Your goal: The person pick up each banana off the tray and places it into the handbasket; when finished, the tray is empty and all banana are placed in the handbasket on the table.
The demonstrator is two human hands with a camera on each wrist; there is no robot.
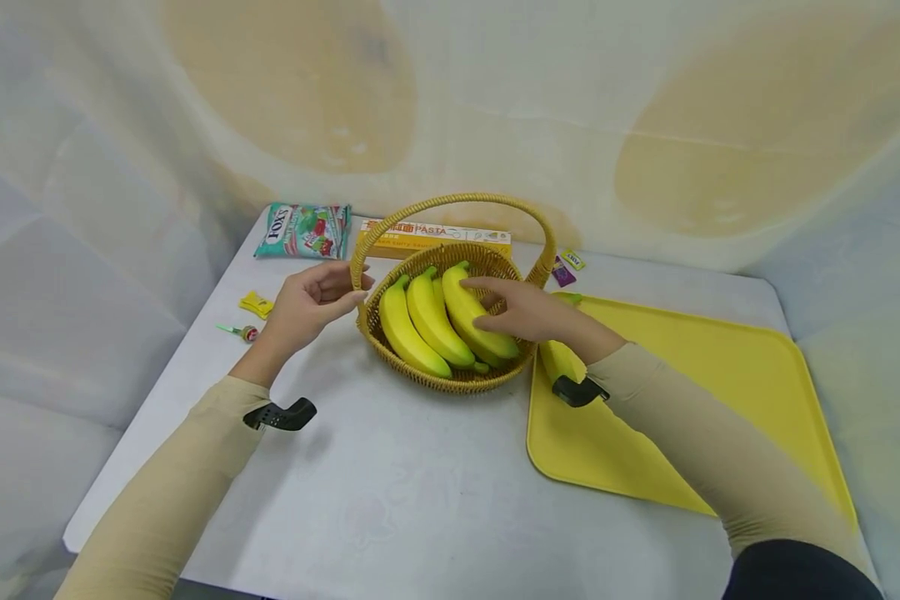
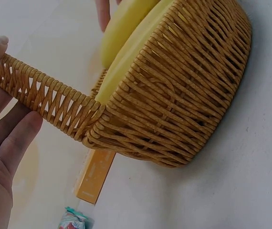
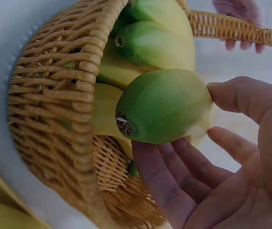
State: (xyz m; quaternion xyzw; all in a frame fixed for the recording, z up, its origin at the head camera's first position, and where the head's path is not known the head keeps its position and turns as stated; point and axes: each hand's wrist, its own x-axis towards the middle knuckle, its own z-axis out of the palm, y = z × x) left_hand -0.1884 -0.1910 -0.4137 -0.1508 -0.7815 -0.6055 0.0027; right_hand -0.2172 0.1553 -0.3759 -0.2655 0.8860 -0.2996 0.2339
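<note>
A pale grey worktop (image 1: 390, 492) stood against draped white sheeting, with a wicker basket (image 1: 450, 379) near its middle taken as the landmark. The basket held a bunch of bananas (image 1: 427, 321), yellow with green tips, lying side by side below the arched handle (image 1: 450, 200). The left hand (image 1: 311, 300) was at the basket's left side, where the handle meets the rim; the left wrist view showed its fingers (image 2: 12, 138) only loosely bent beside the woven handle strip with the thumb tip at the strip's top, touching rather than clamping. The right hand (image 1: 521, 308) reached in from the basket's right side and lay on the rightmost banana; the right wrist view showed its fingers (image 3: 174, 181) under the banana's green end and the thumb against its side, a loose cupping hold with the hand fairly wide. Directly behind the basket lay a yellow pasta box (image 1: 435, 236); behind and left of it, a teal sweets packet (image 1: 303, 231). Left of the basket were a small yellow wrapped sweet (image 1: 257, 305) and a small green-stemmed item (image 1: 238, 332), too small to identify. Right of the basket lay a yellow tray (image 1: 720, 392), with another banana (image 1: 558, 358) on the tray's near-left corner, partly hidden under the right wrist. Two small wrapped pieces (image 1: 567, 265) lay behind the basket on the right.
</note>
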